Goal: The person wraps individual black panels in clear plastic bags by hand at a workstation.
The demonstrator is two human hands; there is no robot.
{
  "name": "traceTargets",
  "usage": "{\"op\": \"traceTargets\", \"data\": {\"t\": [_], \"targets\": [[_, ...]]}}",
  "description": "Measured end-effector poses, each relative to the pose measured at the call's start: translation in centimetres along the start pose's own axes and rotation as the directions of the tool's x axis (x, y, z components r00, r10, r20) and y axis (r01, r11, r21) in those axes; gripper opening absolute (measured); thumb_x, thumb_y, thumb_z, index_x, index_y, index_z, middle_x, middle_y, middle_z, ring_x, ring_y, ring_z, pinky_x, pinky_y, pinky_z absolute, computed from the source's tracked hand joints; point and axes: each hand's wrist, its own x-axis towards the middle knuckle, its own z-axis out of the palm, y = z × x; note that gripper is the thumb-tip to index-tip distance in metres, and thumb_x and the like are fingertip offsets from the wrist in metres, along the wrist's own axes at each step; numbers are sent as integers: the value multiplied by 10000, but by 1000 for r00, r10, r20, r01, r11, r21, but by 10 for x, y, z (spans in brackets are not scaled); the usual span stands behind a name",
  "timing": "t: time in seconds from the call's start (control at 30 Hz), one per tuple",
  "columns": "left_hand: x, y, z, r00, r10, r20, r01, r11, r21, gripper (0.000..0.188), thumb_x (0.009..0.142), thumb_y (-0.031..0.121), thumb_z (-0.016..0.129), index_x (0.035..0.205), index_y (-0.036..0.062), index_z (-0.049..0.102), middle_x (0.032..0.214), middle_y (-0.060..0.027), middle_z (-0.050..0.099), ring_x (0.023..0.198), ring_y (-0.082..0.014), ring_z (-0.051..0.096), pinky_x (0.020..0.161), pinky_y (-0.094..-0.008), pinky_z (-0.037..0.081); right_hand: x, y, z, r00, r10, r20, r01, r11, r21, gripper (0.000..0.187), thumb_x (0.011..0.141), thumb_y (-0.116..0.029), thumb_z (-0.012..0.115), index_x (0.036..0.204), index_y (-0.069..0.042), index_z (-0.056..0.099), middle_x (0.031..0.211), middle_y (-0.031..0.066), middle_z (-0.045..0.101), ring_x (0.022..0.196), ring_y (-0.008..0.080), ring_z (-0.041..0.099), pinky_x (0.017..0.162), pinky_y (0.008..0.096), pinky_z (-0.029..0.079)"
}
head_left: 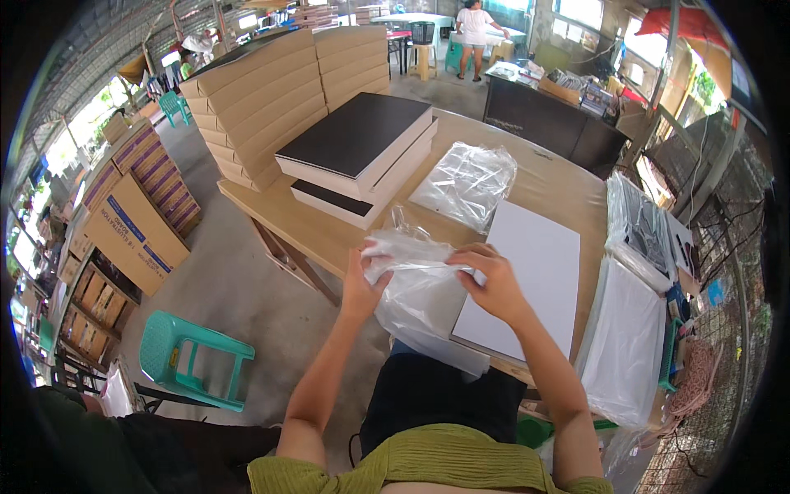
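A clear plastic bag hangs between my two hands over the table's near edge. My left hand grips its upper left edge, and my right hand pinches the upper right edge. Beneath my right forearm lies a stack of white boards. Just beyond it rests a bundle of folded clear plastic bags. Black-topped boards with white edges are piled in two offset stacks at the far left of the table.
Tall stacks of brown paper-wrapped packs stand at the table's far left corner. More plastic sleeves lie along the right side. A green stool and cartons are on the floor at left. Another person stands far back.
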Motion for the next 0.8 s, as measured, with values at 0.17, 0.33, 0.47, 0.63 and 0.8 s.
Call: {"op": "traceTargets", "data": {"t": [0.17,0.33,0.47,0.63,0.8], "targets": [[15,14,13,971,-85,222,151,942,-300,661,830,-52,668,1372,49,303,903,-74,668,866,-143,657,761,-250,507,28,47,54,983,135,121,-158,966,204,338,737,-105,756,1050,-69,632,978,125,653,923,293,619,822,379,478],[26,18,18,982,-75,173,105,980,-171,652,779,9,745,1342,87,425,847,-64,669,730,-94,619,645,-240,486,30,54,60,967,244,67,-253,936,245,165,759,-90,734,904,-62,661,835,93,667,770,250,641,710,354,491],[29,18,18,994,-59,90,55,997,49,390,773,68,772,1135,73,626,772,-17,656,703,-86,572,626,-236,467,30,48,65,949,137,-285,-128,991,50,85,778,-24,683,850,-46,644,811,109,644,748,308,613,686,396,484],[27,-25,72,689,-395,608,716,500,-487,325,937,354,587,992,43,661,723,-11,637,699,-130,592,637,-273,482,34,56,54,916,58,-398,-48,998,34,78,843,-63,627,821,-6,578,781,117,581,772,268,590,690,372,461],[56,41,25,-135,188,973,507,857,-95,415,1000,360,478,1096,-9,642,813,-71,701,652,-104,596,601,-243,471,32,89,40,805,11,593,-404,742,535,240,883,-237,674,832,-19,587,768,30,582,771,109,553,705,276,465]]}}
